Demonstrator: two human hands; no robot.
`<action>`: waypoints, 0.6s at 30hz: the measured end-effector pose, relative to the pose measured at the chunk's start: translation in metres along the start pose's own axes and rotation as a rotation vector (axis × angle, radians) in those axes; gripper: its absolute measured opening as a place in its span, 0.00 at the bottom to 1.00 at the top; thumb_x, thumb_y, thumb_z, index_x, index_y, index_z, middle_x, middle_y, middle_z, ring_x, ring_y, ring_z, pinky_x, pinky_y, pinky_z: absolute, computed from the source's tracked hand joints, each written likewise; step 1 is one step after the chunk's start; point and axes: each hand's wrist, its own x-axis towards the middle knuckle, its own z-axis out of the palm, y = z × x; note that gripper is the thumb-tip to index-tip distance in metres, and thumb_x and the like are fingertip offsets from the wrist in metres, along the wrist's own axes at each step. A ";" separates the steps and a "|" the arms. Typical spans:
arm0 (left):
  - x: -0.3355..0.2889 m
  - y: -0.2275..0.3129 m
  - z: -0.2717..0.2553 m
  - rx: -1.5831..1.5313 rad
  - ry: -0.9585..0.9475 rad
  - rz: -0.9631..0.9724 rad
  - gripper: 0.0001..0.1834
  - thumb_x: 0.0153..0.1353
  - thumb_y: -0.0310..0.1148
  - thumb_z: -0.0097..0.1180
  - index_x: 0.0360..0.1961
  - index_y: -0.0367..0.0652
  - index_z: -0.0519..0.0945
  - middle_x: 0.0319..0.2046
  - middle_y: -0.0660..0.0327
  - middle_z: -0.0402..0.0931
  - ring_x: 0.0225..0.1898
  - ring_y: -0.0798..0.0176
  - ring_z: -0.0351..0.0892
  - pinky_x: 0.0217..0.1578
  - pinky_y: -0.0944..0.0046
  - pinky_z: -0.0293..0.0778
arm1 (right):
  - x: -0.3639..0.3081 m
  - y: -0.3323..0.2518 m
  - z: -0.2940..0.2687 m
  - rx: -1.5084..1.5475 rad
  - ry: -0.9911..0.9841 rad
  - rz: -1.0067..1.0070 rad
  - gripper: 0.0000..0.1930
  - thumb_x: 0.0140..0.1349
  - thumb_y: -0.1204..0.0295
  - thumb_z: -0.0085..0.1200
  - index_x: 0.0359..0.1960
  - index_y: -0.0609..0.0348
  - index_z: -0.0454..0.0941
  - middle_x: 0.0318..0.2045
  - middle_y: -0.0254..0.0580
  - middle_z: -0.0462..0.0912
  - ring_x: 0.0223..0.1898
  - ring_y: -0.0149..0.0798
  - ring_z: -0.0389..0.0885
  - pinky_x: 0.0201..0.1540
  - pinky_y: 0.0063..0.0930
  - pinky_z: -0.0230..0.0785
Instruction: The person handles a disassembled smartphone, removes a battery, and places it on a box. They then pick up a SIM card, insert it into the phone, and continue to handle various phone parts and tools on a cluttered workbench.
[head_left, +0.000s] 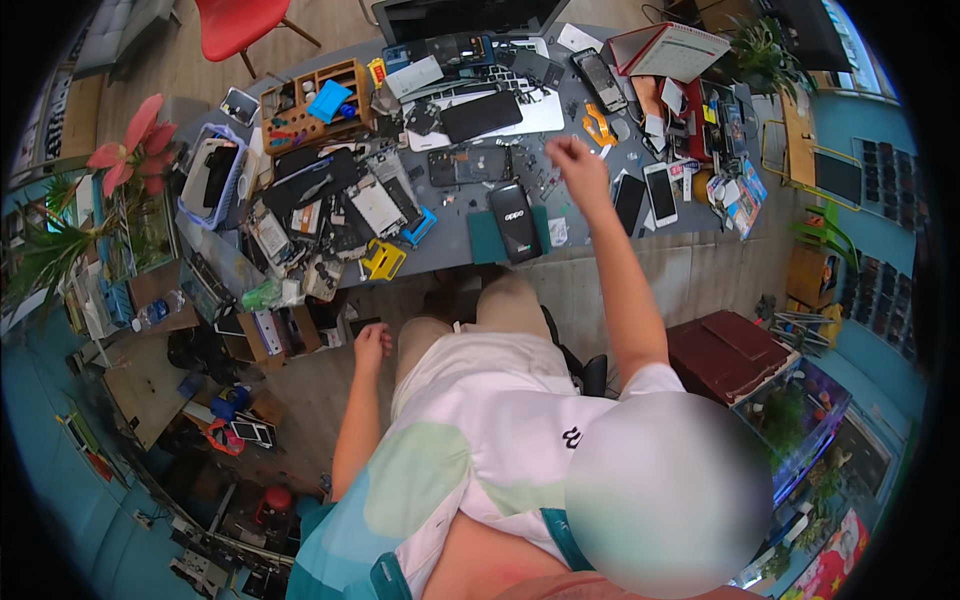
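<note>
My right hand (577, 168) is raised over the desk's right half, its fingertips drawn together; whatever they hold, if anything, is too small to make out. Just below and left of it, a black phone (515, 215) with its screen lit lies on a dark green mat (485, 240) at the desk's near edge. An opened phone body (470, 165) lies beyond that phone. To the right of my right forearm are a dark phone (627, 204) and a white-framed phone (660, 195). Low beside my thigh, my left hand (372, 342) hangs with loosely curled fingers, nothing visible in them.
Phone parts (375, 205) crowd the desk's left side, near a purple-rimmed basket (240, 185) and a wooden organizer (350, 75). A laptop (545, 110) lies at the back under dark panels. A desk calendar (680, 50) stands far right; a brown box (725, 350) sits beside me.
</note>
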 end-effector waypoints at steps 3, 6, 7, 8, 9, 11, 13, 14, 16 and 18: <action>-0.005 -0.013 -0.001 0.074 0.042 -0.102 0.12 0.71 0.39 0.55 0.42 0.43 0.84 0.26 0.63 0.80 0.23 0.69 0.78 0.21 0.66 0.72 | 0.108 0.010 -0.014 -0.266 0.157 -0.262 0.11 0.65 0.65 0.64 0.41 0.59 0.87 0.31 0.43 0.86 0.32 0.38 0.84 0.38 0.34 0.76; -0.005 -0.041 0.003 0.073 0.102 -0.179 0.11 0.70 0.38 0.56 0.40 0.43 0.85 0.25 0.63 0.80 0.23 0.68 0.78 0.21 0.66 0.71 | 0.189 0.012 -0.012 -0.435 0.182 -0.490 0.09 0.63 0.68 0.63 0.41 0.59 0.87 0.35 0.47 0.87 0.38 0.49 0.86 0.43 0.40 0.77; -0.009 -0.051 0.007 0.088 0.119 -0.212 0.11 0.70 0.38 0.56 0.40 0.43 0.85 0.25 0.63 0.80 0.23 0.68 0.78 0.21 0.65 0.71 | 0.204 0.020 -0.008 -0.494 0.174 -0.535 0.09 0.63 0.69 0.63 0.41 0.59 0.87 0.36 0.48 0.87 0.40 0.52 0.86 0.45 0.42 0.78; -0.003 -0.054 0.018 0.100 0.133 -0.240 0.11 0.70 0.38 0.56 0.40 0.43 0.85 0.25 0.64 0.80 0.23 0.68 0.78 0.20 0.65 0.70 | 0.216 0.024 -0.006 -0.521 0.138 -0.560 0.09 0.62 0.69 0.62 0.41 0.59 0.87 0.37 0.47 0.87 0.41 0.52 0.86 0.45 0.43 0.77; 0.000 -0.052 0.032 0.112 0.113 -0.259 0.11 0.69 0.38 0.56 0.40 0.43 0.85 0.26 0.63 0.81 0.25 0.67 0.79 0.23 0.64 0.72 | 0.224 0.027 -0.003 -0.547 0.098 -0.585 0.09 0.62 0.70 0.62 0.41 0.58 0.87 0.38 0.47 0.87 0.41 0.53 0.86 0.46 0.43 0.77; -0.001 -0.050 0.061 0.142 0.071 -0.301 0.11 0.68 0.37 0.57 0.41 0.41 0.85 0.28 0.61 0.83 0.27 0.65 0.81 0.27 0.61 0.75 | 0.232 0.032 0.002 -0.584 0.032 -0.589 0.09 0.63 0.70 0.62 0.41 0.59 0.87 0.39 0.47 0.86 0.41 0.53 0.86 0.47 0.42 0.77; 0.015 -0.075 0.081 0.387 0.167 -0.112 0.12 0.67 0.37 0.58 0.41 0.40 0.85 0.31 0.58 0.85 0.31 0.62 0.83 0.33 0.59 0.77 | 0.234 0.030 0.008 -0.599 -0.026 -0.552 0.09 0.64 0.70 0.62 0.42 0.61 0.87 0.40 0.47 0.86 0.41 0.50 0.87 0.47 0.39 0.77; 0.021 -0.085 0.091 0.517 0.195 -0.014 0.12 0.66 0.37 0.59 0.42 0.39 0.85 0.32 0.56 0.85 0.33 0.60 0.84 0.36 0.58 0.78 | 0.235 0.033 0.004 -0.594 -0.028 -0.548 0.09 0.63 0.69 0.62 0.41 0.60 0.87 0.40 0.46 0.86 0.40 0.51 0.86 0.46 0.40 0.77; 0.021 -0.058 0.120 0.555 0.191 0.001 0.13 0.65 0.38 0.60 0.41 0.38 0.86 0.33 0.52 0.86 0.35 0.56 0.85 0.42 0.58 0.78 | 0.238 0.038 0.005 -0.577 -0.045 -0.557 0.08 0.62 0.68 0.64 0.39 0.58 0.87 0.40 0.45 0.86 0.40 0.52 0.86 0.45 0.43 0.77; 0.022 -0.045 0.135 0.533 0.160 0.021 0.13 0.64 0.38 0.61 0.41 0.39 0.86 0.32 0.52 0.86 0.34 0.56 0.84 0.41 0.57 0.78 | 0.237 0.036 0.003 -0.609 -0.049 -0.538 0.08 0.63 0.67 0.63 0.38 0.58 0.87 0.40 0.43 0.85 0.40 0.52 0.86 0.44 0.43 0.77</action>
